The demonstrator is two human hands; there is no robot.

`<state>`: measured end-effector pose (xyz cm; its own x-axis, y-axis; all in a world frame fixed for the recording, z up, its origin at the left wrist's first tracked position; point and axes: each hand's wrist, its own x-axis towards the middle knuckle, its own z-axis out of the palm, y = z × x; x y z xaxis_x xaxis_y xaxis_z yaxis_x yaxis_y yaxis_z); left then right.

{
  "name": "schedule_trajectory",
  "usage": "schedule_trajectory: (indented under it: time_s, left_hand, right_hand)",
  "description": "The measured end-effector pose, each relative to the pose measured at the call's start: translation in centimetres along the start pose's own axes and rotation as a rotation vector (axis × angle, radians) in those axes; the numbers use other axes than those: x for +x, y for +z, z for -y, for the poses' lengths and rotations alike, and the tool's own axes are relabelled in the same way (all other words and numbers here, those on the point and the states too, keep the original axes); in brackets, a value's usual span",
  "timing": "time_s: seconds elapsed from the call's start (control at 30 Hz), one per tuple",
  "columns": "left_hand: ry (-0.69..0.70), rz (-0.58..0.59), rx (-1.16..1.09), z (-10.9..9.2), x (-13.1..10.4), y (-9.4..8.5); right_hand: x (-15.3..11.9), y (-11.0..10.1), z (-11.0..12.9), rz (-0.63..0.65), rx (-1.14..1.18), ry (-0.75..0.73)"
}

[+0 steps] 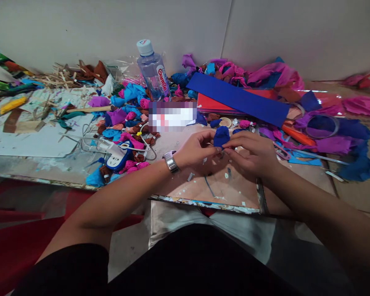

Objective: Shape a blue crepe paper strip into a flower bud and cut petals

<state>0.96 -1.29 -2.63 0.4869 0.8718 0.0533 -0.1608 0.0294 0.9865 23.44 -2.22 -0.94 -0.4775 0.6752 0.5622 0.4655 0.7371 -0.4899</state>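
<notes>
L: white sheet (33, 142) nr front edge of tbl (185, 197). Ctr: btl (149, 72), red label (162, 80) txt starts "Ga", rest unclear. L hand (197, 149) + R hand (254, 152) pinch dk-blue, round-topped soft pc (222, 135) btwn fingertips, above tbl; open rm twd edge, few scraps (190, 177). R: crumpled paper (359, 160) crowds tbl.

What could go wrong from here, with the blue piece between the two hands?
The blue piece looks soft, so it may crease if the left hand or right hand pinches hard. The bottle, standing by crumpled scraps, might tip if bumped. The power socket, with scraps close around it, could be a fire risk if live.
</notes>
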Motion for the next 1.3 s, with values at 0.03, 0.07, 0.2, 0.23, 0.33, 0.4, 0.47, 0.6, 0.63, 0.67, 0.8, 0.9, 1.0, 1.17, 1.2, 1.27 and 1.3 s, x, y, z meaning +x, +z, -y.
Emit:
schedule_trajectory:
  time_s: [0.03, 0.07, 0.2, 0.23, 0.33, 0.4, 0.47, 0.6, 0.63, 0.67, 0.8, 0.9, 1.0, 1.17, 1.2, 1.27, 1.3]
  left_hand:
    - [0.002, -0.003, 0.005, 0.00, -0.01, 0.02]
    - [0.004, -0.005, 0.010, -0.01, -0.01, 0.03]
    - [0.025, 0.010, 0.037, -0.13, -0.07, 0.08]
    - [0.032, 0.014, 0.039, -0.13, -0.09, 0.09]
    - [0.044, 0.018, 0.041, -0.07, -0.12, 0.06]
    - [0.049, 0.009, 0.053, 0.00, -0.14, 0.01]
    - [0.048, -0.007, 0.067, 0.04, -0.16, -0.05]
    - [0.030, -0.024, 0.077, 0.01, -0.18, -0.10]
    - [0.029, -0.027, 0.083, 0.00, -0.19, -0.10]
    - [0.029, -0.029, 0.088, -0.01, -0.19, -0.09]
    - [0.028, -0.043, 0.096, 0.04, -0.22, -0.02]
    - [0.041, -0.049, 0.111, 0.16, -0.22, -0.01]
    - [0.057, -0.048, 0.124, 0.30, -0.19, -0.05]
    - [0.067, -0.043, 0.124, 0.20, -0.20, -0.15]
    - [0.065, -0.041, 0.135, 0.13, -0.23, -0.16]
    - [0.056, -0.042, 0.156, 0.01, -0.29, -0.17]
    - [0.051, -0.042, 0.163, -0.02, -0.30, -0.17]
  right_hand:
    - [-0.01, 0.03, -0.02, -0.003, 0.000, -0.001]
    - [-0.01, 0.06, -0.05, -0.007, 0.004, -0.002]
    - [-0.01, 0.22, -0.09, -0.012, 0.035, 0.023]
    - [0.00, 0.26, -0.06, -0.013, 0.037, 0.037]
    - [0.05, 0.33, 0.03, -0.024, 0.034, 0.069]
    - [0.11, 0.34, 0.03, -0.031, 0.034, 0.077]
    - [0.18, 0.34, -0.02, -0.032, 0.039, 0.085]
    - [0.32, 0.34, -0.16, -0.031, 0.061, 0.072]
    - [0.35, 0.34, -0.17, -0.033, 0.066, 0.067]
    - [0.36, 0.35, -0.18, -0.033, 0.068, 0.064]
    - [0.38, 0.37, -0.15, -0.024, 0.048, 0.086]
    - [0.37, 0.39, -0.15, -0.024, 0.044, 0.088]
    - [0.36, 0.39, -0.15, -0.028, 0.046, 0.081]
    - [0.37, 0.42, -0.16, -0.046, 0.015, 0.061]
    - [0.37, 0.44, -0.18, -0.050, 0.010, 0.050]
    - [0.36, 0.47, -0.25, -0.056, 0.005, 0.022]
    - [0.35, 0.48, -0.28, -0.056, 0.002, 0.010]
